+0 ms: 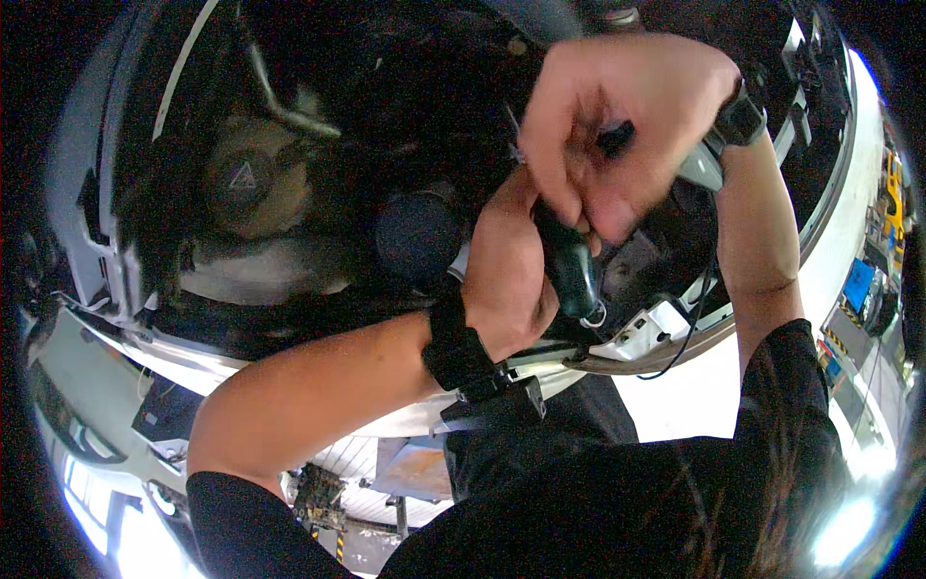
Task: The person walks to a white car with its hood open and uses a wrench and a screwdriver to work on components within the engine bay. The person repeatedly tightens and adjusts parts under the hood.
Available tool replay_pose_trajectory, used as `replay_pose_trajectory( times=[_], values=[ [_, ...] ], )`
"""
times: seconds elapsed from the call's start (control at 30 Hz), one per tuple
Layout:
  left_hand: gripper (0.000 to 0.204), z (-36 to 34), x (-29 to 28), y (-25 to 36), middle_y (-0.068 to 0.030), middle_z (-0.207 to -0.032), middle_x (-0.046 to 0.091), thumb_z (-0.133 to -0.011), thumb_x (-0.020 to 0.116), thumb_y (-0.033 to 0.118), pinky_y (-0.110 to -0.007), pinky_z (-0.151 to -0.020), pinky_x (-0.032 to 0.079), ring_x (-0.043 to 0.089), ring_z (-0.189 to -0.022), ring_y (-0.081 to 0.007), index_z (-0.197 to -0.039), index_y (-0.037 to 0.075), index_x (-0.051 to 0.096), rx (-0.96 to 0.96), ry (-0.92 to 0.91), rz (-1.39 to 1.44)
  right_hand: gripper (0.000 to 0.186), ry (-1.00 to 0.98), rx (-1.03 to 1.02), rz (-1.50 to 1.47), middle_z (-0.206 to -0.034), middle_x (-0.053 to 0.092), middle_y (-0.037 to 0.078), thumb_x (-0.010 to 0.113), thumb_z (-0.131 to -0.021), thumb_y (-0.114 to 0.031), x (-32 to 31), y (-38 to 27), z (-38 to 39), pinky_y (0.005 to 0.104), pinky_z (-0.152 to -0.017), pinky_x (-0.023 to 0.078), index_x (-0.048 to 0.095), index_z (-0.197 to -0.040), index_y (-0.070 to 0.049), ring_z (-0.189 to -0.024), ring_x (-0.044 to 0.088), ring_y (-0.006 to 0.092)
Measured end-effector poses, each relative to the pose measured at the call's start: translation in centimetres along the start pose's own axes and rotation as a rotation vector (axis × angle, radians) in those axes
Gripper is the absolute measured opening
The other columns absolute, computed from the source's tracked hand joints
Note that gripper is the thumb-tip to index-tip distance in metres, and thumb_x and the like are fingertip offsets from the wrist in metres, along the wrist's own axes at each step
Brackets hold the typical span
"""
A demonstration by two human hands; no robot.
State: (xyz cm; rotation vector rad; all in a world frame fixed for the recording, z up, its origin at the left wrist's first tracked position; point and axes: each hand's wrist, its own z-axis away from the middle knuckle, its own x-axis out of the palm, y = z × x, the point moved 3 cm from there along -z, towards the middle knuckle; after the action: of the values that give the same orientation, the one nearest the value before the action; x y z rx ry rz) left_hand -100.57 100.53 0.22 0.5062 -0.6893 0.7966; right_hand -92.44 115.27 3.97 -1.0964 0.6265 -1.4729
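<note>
Over a dark engine bay, both my hands meet at the right of centre. My left hand [506,265] is closed around a dark, rounded tool handle [574,270], which has a small metal ring at its lower end. Just above it is my right hand [627,125], slightly blurred, its fingers curled in a fist. Something black shows inside that fist, but its kind is hidden. The right fingertips come down at the handle's upper end, and I cannot tell whether they touch it. Thin metal shows beside the right knuckles.
A round black cap [418,232] lies left of my hands, and a cap with a triangle mark [244,174] farther left. A white box [641,333] with a black cable [696,328] rests on the near edge. Black straps circle both wrists.
</note>
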Motion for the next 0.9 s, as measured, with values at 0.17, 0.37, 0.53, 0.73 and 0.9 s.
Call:
replay_pose_trajectory(
  times=[0.17, 0.37, 0.53, 0.73, 0.9],
  values=[
    [0.017, -0.7, -0.6, 0.2, 0.0004, -0.077, 0.048, -0.092, 0.057, 0.025, -0.028, -0.065, 0.041, 0.046, -0.069, -0.0122, -0.086, 0.011, 0.052, 0.045, 0.043, -0.073, 0.035, 0.152, 0.293, 0.302, -0.060, 0.065, 0.005, 0.064, -0.098, -0.022, -1.9, 1.8, 0.3, 0.0265, -0.045, 0.044, 0.070, -0.077, 0.005, -0.048, 0.059, 0.0096],
    [0.019, -0.8, -0.7, 0.9, -0.0005, -0.078, 0.049, -0.092, 0.055, 0.023, -0.029, -0.070, 0.041, 0.047, -0.073, -0.0117, -0.082, 0.008, 0.051, 0.257, 0.064, -0.396, 0.028, 0.186, 0.182, 0.252, -0.068, 0.068, 0.005, 0.063, -0.093, -0.023, -2.3, 4.2, -0.7, 0.0253, -0.050, 0.051, 0.073, -0.084, 0.002, -0.059, 0.065, 0.0113],
    [0.020, -0.2, 0.7, 1.7, -0.0004, -0.078, 0.047, -0.091, 0.053, 0.013, -0.028, -0.071, 0.034, 0.042, -0.075, -0.0105, -0.074, 0.005, 0.047, 0.412, -0.022, -0.457, 0.026, 0.265, 0.056, 0.227, -0.076, 0.072, 0.004, 0.063, -0.094, -0.022, -2.7, 5.7, -1.4, 0.0248, -0.054, 0.055, 0.074, -0.102, 0.000, -0.066, 0.068, 0.0100],
    [0.014, 0.1, 1.3, 3.0, 0.0016, -0.076, 0.047, -0.092, 0.053, 0.010, -0.027, -0.066, 0.034, 0.043, -0.074, -0.0079, -0.079, 0.005, 0.054, 0.503, -0.100, -0.589, 0.028, 0.337, 0.058, 0.420, -0.087, 0.072, 0.010, 0.075, -0.094, -0.021, -3.4, 4.8, -2.3, 0.0282, -0.073, 0.055, 0.072, -0.102, 0.005, -0.084, 0.068, 0.0140],
    [0.016, -0.2, 1.3, 2.4, 0.0000, -0.077, 0.047, -0.092, 0.055, 0.016, -0.029, -0.075, 0.037, 0.044, -0.074, -0.0114, -0.080, 0.005, 0.052, 0.507, -0.055, -0.703, 0.027, 0.526, -0.075, 0.101, -0.089, 0.071, 0.009, 0.071, -0.099, -0.025, -2.7, 3.3, -2.5, 0.0299, -0.076, 0.053, 0.073, -0.097, 0.002, -0.085, 0.067, 0.0181]
  ],
)
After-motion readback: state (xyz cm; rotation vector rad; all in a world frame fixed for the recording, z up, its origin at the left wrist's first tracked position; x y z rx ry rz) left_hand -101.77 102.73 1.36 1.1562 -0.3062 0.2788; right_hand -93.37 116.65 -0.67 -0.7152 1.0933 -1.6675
